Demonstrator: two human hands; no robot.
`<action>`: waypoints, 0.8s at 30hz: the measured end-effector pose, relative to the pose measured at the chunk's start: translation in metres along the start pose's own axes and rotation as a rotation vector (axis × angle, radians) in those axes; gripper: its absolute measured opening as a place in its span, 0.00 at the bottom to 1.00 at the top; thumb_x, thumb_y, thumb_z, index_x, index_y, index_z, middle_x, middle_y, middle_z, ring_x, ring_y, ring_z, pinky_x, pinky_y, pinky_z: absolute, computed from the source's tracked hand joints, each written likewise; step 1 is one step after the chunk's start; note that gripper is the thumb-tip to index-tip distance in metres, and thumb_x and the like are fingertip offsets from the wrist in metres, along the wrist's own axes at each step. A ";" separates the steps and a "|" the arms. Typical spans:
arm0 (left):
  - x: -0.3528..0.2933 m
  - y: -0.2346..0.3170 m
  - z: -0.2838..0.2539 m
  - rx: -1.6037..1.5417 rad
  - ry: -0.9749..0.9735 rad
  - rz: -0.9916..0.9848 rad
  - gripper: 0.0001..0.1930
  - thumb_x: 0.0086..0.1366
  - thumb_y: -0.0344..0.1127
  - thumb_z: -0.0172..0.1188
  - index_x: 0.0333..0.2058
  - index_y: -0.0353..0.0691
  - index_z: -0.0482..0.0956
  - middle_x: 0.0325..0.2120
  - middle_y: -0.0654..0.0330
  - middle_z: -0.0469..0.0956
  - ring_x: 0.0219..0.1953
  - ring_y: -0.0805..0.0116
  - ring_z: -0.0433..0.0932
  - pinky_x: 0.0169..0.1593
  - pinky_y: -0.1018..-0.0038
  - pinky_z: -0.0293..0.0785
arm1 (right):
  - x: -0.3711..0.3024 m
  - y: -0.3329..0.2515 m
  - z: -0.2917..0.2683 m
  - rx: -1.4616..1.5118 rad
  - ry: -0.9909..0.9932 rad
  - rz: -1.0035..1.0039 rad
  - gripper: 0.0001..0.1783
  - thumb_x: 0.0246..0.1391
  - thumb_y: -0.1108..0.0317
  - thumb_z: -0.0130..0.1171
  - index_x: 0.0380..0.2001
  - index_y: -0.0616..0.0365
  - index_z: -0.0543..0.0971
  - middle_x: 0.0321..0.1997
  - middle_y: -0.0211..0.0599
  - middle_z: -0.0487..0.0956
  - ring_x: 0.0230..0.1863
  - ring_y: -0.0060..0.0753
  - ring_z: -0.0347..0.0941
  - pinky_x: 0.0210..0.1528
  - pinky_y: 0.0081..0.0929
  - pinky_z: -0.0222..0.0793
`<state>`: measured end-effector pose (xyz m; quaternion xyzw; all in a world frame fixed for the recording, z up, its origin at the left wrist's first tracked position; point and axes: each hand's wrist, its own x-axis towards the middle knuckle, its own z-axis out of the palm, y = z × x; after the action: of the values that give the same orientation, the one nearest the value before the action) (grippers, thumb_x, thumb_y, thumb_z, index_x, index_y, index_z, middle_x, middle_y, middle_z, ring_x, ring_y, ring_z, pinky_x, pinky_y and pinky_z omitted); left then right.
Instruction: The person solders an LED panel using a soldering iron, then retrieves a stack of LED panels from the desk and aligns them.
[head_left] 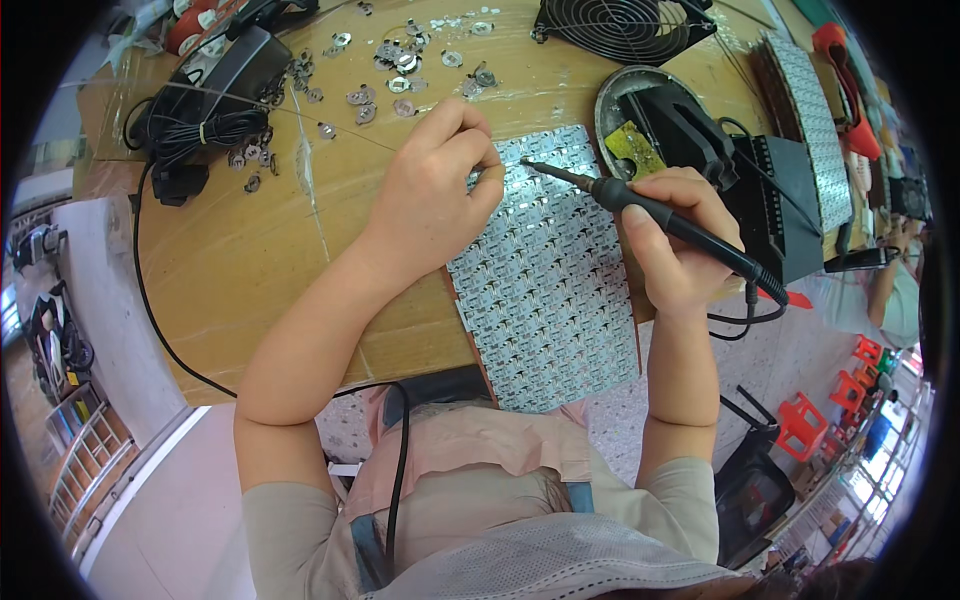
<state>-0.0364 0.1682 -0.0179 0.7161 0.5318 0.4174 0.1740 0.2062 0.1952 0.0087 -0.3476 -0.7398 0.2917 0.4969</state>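
Note:
My right hand is wrapped round the black handle of a soldering iron, held like a pen. Its tip points left and comes down at the upper part of a silvery panel covered in rows of small identical metal parts. The panel lies at the table's near edge and juts over it. At its upper left edge, my left hand has thumb and fingers pinched together. A thin solder wire runs into that hand from the upper left; its end at the fingertips is hard to make out.
Loose round metal pieces lie scattered beyond my left hand. A round dish with a yellow sponge and a black stand sits right of the panel, below a black fan. Far left is a black power adapter; far right, stacked panels.

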 end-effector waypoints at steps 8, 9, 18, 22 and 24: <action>0.000 -0.002 0.000 0.006 0.013 0.006 0.04 0.52 0.22 0.64 0.27 0.32 0.78 0.35 0.56 0.76 0.34 0.63 0.77 0.37 0.71 0.76 | 0.002 -0.001 0.001 -0.043 -0.026 -0.048 0.12 0.41 0.76 0.68 0.31 0.69 0.80 0.30 0.46 0.82 0.29 0.32 0.77 0.33 0.25 0.72; 0.000 -0.001 -0.001 0.001 0.017 0.002 0.04 0.52 0.22 0.64 0.27 0.32 0.78 0.35 0.56 0.76 0.34 0.63 0.78 0.37 0.71 0.76 | 0.000 -0.001 -0.001 -0.041 -0.026 -0.046 0.12 0.41 0.76 0.68 0.31 0.69 0.80 0.30 0.46 0.82 0.29 0.32 0.77 0.33 0.25 0.72; -0.002 0.011 0.000 0.023 -0.041 0.037 0.05 0.52 0.22 0.65 0.27 0.32 0.78 0.37 0.55 0.76 0.38 0.58 0.79 0.41 0.69 0.76 | -0.010 -0.005 -0.008 0.049 0.008 -0.016 0.11 0.40 0.76 0.67 0.29 0.70 0.79 0.28 0.47 0.81 0.27 0.33 0.76 0.31 0.25 0.71; -0.003 0.012 0.001 0.032 -0.059 0.035 0.05 0.52 0.22 0.65 0.27 0.32 0.77 0.38 0.55 0.76 0.39 0.57 0.78 0.43 0.69 0.76 | -0.010 -0.004 -0.006 0.023 0.002 -0.024 0.11 0.39 0.76 0.68 0.29 0.70 0.79 0.28 0.48 0.81 0.27 0.34 0.77 0.31 0.25 0.71; -0.003 0.012 0.002 0.037 -0.067 0.039 0.05 0.52 0.22 0.65 0.27 0.32 0.77 0.38 0.55 0.76 0.39 0.57 0.78 0.43 0.69 0.76 | -0.010 -0.005 -0.006 0.018 0.002 -0.019 0.12 0.39 0.76 0.68 0.29 0.70 0.79 0.28 0.48 0.81 0.27 0.34 0.77 0.31 0.25 0.71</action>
<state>-0.0281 0.1617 -0.0121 0.7430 0.5193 0.3864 0.1705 0.2128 0.1849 0.0093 -0.3362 -0.7399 0.2933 0.5035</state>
